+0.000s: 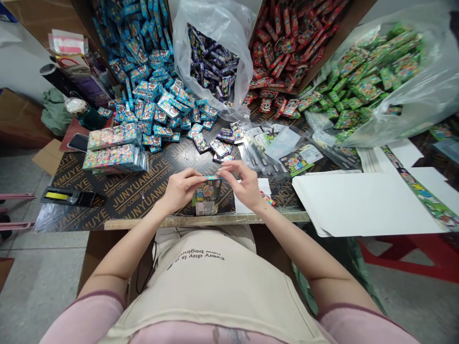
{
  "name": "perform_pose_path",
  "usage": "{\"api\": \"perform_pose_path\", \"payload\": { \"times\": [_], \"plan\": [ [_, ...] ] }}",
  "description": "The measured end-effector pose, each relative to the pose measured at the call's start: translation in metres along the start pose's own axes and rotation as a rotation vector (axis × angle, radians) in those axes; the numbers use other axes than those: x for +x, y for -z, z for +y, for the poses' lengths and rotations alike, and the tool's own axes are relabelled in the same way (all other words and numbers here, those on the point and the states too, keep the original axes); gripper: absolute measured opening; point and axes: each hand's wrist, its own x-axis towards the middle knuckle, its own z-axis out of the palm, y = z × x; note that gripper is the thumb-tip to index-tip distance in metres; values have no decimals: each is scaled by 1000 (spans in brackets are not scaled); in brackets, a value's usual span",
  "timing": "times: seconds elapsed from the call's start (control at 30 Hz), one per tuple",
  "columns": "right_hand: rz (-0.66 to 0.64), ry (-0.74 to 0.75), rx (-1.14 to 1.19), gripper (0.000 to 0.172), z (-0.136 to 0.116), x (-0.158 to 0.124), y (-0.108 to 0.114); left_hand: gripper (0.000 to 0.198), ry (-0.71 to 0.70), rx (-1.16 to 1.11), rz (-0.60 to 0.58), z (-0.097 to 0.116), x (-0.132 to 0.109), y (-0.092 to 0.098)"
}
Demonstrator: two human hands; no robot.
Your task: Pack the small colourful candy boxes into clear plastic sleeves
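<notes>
At the table's front edge, my left hand point(184, 188) pinches the left end of a small blue box point(211, 177). My right hand point(245, 184) has its thumb and fingertips curled together at the box's right end. Directly below the blue box is a dark printed packet point(207, 197) with a colourful design, close against the plywood; whether the box is inside its mouth I cannot tell. Beside my right wrist lies a white card point(247, 203), with a red printed box point(267, 197) partly hidden by that hand. Several purple boxes point(220, 148) lie just beyond my fingers.
Blue boxes point(158, 105) heap at back left, with red boxes point(287, 43) and bagged green boxes point(380, 71) to the right. Stacked filled packs point(116, 148) stand left. Clear printed pouches point(265, 148) and white card sheets point(358, 203) lie right. A black tray point(68, 196) sits left.
</notes>
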Motion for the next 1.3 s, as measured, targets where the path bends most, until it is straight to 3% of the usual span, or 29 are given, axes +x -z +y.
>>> {"api": "perform_pose_path", "payload": {
  "times": [0.1, 0.13, 0.27, 0.37, 0.5, 0.67, 0.8, 1.0, 1.13, 1.23, 1.3],
  "plan": [
    [11, -25, -70, 13, -11, 24, 11, 17, 1, -19, 24, 2, -1, -3],
    [-59, -23, -71, 13, -14, 33, 13, 16, 12, -30, 33, 2, -1, -4],
    [-541, -106, 39, 18, -21, 58, 8, 7, 100, -97, 140, 1, -2, -8],
    [-735, -216, 75, 15, -19, 67, -3, 6, 124, -118, 184, 2, -2, -8],
    [-813, -285, 48, 12, -14, 71, -12, 5, 116, -103, 166, 7, -1, -6],
    [-829, -287, 33, 12, -11, 76, -14, 20, 166, -101, 208, 6, -1, -13],
    [-771, -327, 85, 15, -6, 72, -17, 19, 188, -85, 238, 3, 1, -18],
    [-361, -603, 488, 36, -1, 46, -29, 14, 307, -157, 236, 3, -1, -24],
    [-221, -769, 650, 41, 1, 36, -31, 42, 491, -441, 205, 4, -15, -35],
    [-108, -814, 660, 46, 9, 31, -23, 25, 502, -496, 141, 6, -27, -22],
    [1, -779, 599, 46, 21, 28, -16, 19, 461, -325, 207, 3, -33, 2]
  ]
}}
